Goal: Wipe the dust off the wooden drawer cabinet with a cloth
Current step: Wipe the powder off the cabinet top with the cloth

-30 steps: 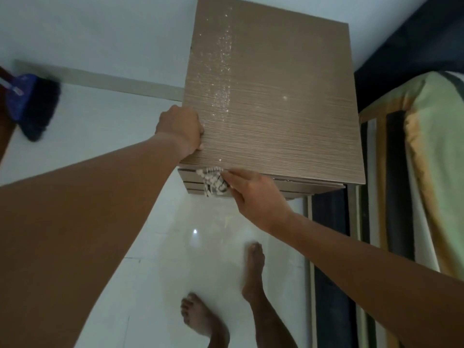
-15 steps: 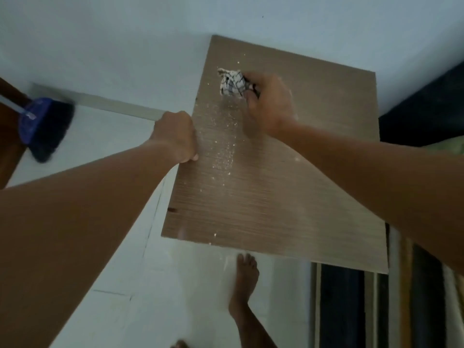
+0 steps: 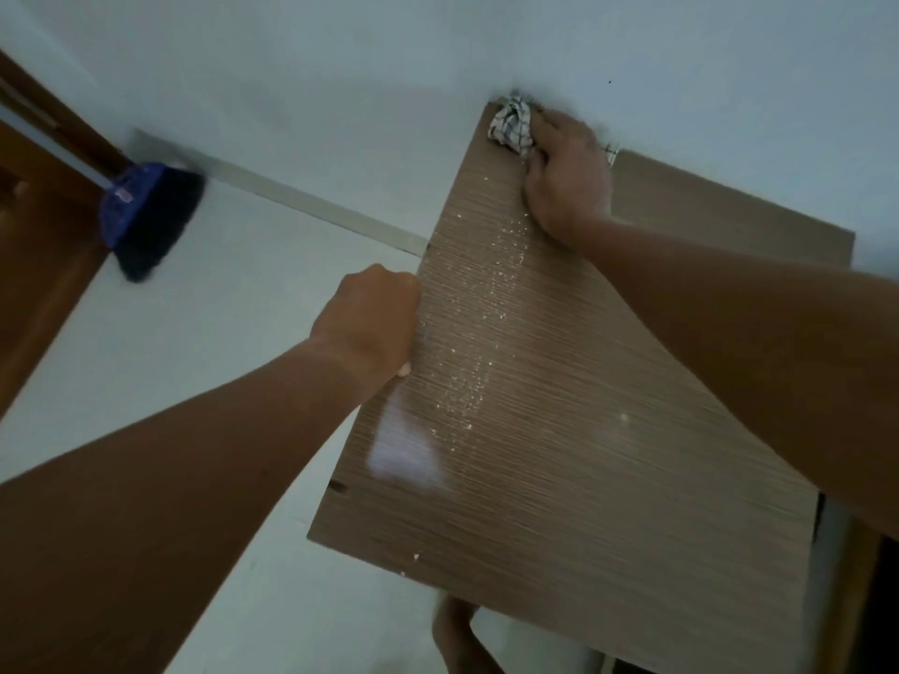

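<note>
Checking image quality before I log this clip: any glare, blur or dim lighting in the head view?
Head view: dim, bluish light; a pale glare patch on the cabinet top near its left edge; the broom is smeared by motion blur; the cloth and right hand are slightly soft; wide-angle tilt.

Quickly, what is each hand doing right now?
Left hand: closed, gripping the cabinet top at its left edge.
Right hand: closed on the cloth, at the far corner.

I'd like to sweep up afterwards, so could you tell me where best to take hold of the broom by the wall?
Probably by its pale handle, coming from the right: it rises up-left from the blue head, while the dark bristles hang low and look floppy.
</note>
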A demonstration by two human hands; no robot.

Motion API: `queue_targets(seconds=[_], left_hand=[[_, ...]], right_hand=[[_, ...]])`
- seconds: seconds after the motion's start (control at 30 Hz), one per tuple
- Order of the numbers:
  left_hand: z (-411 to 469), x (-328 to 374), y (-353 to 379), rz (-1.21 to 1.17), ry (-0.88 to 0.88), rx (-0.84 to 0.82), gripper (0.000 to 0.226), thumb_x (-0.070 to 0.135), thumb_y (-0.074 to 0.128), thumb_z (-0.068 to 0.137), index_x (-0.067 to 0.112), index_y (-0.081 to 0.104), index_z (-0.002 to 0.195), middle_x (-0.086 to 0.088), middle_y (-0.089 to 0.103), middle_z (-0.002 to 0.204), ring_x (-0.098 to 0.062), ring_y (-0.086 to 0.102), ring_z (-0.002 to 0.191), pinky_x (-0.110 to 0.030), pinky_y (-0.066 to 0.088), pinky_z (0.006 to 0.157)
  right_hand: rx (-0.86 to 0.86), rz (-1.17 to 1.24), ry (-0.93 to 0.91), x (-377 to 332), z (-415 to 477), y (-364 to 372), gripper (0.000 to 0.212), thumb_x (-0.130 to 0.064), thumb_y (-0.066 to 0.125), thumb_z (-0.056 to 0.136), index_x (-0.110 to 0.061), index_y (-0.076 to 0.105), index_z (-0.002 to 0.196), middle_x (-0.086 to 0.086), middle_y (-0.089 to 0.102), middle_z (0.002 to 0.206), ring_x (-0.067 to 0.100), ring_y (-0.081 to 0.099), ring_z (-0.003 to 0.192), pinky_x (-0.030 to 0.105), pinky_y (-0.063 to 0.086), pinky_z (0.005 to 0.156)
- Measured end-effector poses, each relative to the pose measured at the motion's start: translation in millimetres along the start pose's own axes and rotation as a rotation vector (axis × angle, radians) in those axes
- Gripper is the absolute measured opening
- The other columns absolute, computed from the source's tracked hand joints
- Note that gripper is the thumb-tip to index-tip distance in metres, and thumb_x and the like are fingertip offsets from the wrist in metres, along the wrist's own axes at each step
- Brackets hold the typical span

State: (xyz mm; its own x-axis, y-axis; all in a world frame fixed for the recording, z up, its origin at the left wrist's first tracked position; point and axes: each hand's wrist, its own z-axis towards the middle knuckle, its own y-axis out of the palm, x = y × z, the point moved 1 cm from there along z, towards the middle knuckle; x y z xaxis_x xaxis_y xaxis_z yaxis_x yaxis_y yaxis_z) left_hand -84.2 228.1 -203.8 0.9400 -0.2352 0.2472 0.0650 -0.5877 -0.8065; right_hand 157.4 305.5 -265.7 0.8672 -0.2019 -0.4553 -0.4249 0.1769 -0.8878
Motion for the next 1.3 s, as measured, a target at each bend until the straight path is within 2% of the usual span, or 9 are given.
queue_targets(seconds=[0.17, 0.37, 0.47, 0.53, 0.83, 0.93, 1.07, 1.2, 1.3], left_hand=[[-4, -2, 1, -0.037, -0.005, 0.01, 0.05, 0.005, 0.092, 0.066, 0.004, 0.073, 0.112, -0.016, 0.074, 0.107, -0.033, 0.072, 0.098, -0.039, 0.059, 0.082], [-5, -8, 7, -0.074, 0.011, 0.046, 0.053, 0.011, 0.094, 0.064, 0.006, 0.074, 0.114, -0.016, 0.073, 0.108, -0.034, 0.07, 0.101, -0.042, 0.057, 0.088], [-13, -21, 16, -0.102, 0.047, 0.101, 0.058, 0.027, 0.09, 0.073, 0.014, 0.071, 0.126, -0.014, 0.073, 0.114, -0.034, 0.068, 0.107, -0.038, 0.053, 0.091], [-27, -33, 22, -0.153, 0.078, 0.152, 0.049, 0.032, 0.08, 0.084, 0.017, 0.07, 0.129, -0.012, 0.073, 0.117, -0.034, 0.066, 0.111, -0.04, 0.053, 0.095], [-101, -94, 70, -0.408, 0.06, 0.108, 0.041, 0.027, 0.079, 0.085, 0.021, 0.073, 0.125, -0.003, 0.076, 0.116, -0.019, 0.068, 0.115, -0.03, 0.05, 0.101], [-111, -98, 75, -0.462, 0.043, 0.126, 0.04, 0.026, 0.081, 0.084, 0.02, 0.074, 0.123, -0.004, 0.074, 0.12, -0.018, 0.067, 0.116, -0.023, 0.045, 0.094], [-116, -101, 82, -0.485, 0.022, 0.173, 0.035, 0.029, 0.079, 0.086, 0.019, 0.076, 0.119, -0.001, 0.072, 0.125, -0.019, 0.065, 0.118, -0.026, 0.045, 0.097], [-116, -101, 86, -0.432, -0.003, 0.186, 0.03, 0.035, 0.076, 0.088, 0.022, 0.078, 0.115, 0.001, 0.072, 0.123, -0.021, 0.066, 0.115, -0.027, 0.044, 0.09], [-115, -97, 83, -0.391, -0.012, 0.163, 0.03, 0.035, 0.078, 0.086, 0.023, 0.078, 0.113, 0.001, 0.074, 0.12, -0.023, 0.067, 0.112, -0.029, 0.046, 0.088]], right_hand=[[-0.074, -0.04, -0.056, 0, -27, -4, 0.041, -0.026, 0.043, 0.101, -0.022, 0.053, 0.14, 0.0, 0.045, 0.153, 0.021, 0.038, 0.141, 0.041, 0.032, 0.115], [-0.105, 0.007, -0.108, -25, -129, 9, 0.044, -0.025, 0.047, 0.102, -0.02, 0.049, 0.145, 0.001, 0.046, 0.153, 0.023, 0.034, 0.145, 0.044, 0.024, 0.121], [-0.116, 0.026, -0.114, -43, -185, 16, 0.043, -0.023, 0.048, 0.101, -0.021, 0.05, 0.145, -0.001, 0.047, 0.153, 0.024, 0.035, 0.146, 0.048, 0.025, 0.12], [-0.1, 0.05, -0.12, -55, -224, 20, 0.043, -0.021, 0.048, 0.1, -0.019, 0.053, 0.143, 0.001, 0.051, 0.15, 0.027, 0.039, 0.143, 0.05, 0.029, 0.118], [-0.054, 0.017, -0.18, -114, -384, 36, 0.041, -0.014, 0.054, 0.097, -0.016, 0.058, 0.138, 0.001, 0.057, 0.144, 0.027, 0.047, 0.137, 0.048, 0.036, 0.114], [-0.031, 0.015, -0.203, -125, -413, 41, 0.042, -0.004, 0.059, 0.094, -0.016, 0.062, 0.135, -0.001, 0.06, 0.14, 0.024, 0.051, 0.134, 0.046, 0.042, 0.11], [-0.028, -0.04, -0.256, -134, -429, 44, 0.057, 0.015, 0.06, 0.081, -0.017, 0.066, 0.127, -0.003, 0.063, 0.132, 0.024, 0.054, 0.128, 0.039, 0.049, 0.105], [-0.057, -0.147, -0.427, -140, -442, 48, 0.053, 0.014, 0.062, 0.075, -0.016, 0.071, 0.117, 0.0, 0.068, 0.122, 0.025, 0.062, 0.115, 0.038, 0.055, 0.094], [-0.091, -0.094, -0.412, -142, -444, 43, 0.053, 0.013, 0.059, 0.077, -0.016, 0.069, 0.12, 0.001, 0.067, 0.124, 0.025, 0.061, 0.11, 0.04, 0.057, 0.085]])
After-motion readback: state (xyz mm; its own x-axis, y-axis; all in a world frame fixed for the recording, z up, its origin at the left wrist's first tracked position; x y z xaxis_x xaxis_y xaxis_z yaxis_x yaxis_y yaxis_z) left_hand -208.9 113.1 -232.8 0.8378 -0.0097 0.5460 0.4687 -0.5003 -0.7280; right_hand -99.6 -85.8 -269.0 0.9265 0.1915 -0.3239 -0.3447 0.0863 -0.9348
